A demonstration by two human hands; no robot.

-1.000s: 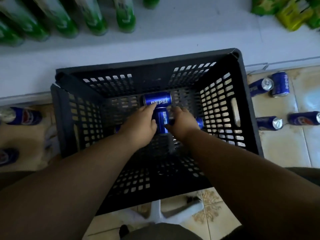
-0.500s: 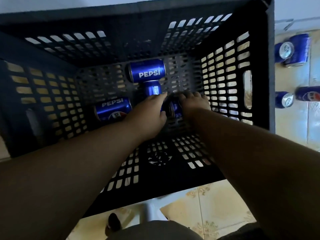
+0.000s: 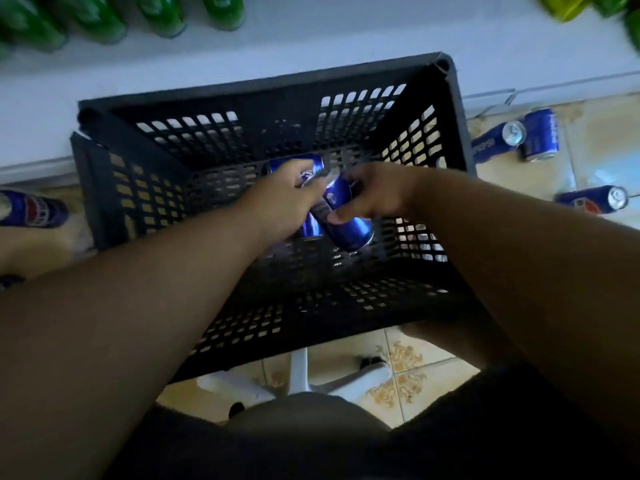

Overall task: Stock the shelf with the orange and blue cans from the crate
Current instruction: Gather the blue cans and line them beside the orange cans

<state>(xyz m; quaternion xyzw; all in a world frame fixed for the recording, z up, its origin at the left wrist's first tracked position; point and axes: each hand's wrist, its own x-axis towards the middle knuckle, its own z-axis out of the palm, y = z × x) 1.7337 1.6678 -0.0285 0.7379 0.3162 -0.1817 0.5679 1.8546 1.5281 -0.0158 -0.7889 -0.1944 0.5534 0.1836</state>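
Note:
A black slotted plastic crate (image 3: 446,109) stands on the floor against the white shelf (image 3: 311,46). Both my hands are inside it, raised above its bottom. My left hand (image 3: 280,202) grips a blue Pepsi can (image 3: 311,171), whose end shows past my fingers. My right hand (image 3: 377,194) holds another blue can (image 3: 348,221), my thumb pressed on its side. The two cans touch each other. No orange can is in sight.
Green bottles (image 3: 104,15) stand on the shelf at top left, yellow-green packs (image 3: 581,5) at top right. Blue cans lie on the tiled floor right of the crate (image 3: 540,135) (image 3: 595,200) and left of it (image 3: 31,209). A white chair base (image 3: 301,375) sits below.
Both hands closed on blue cans at the crate bottom and lifted them. The view has pulled back up, so the shelf and floor cans show again.

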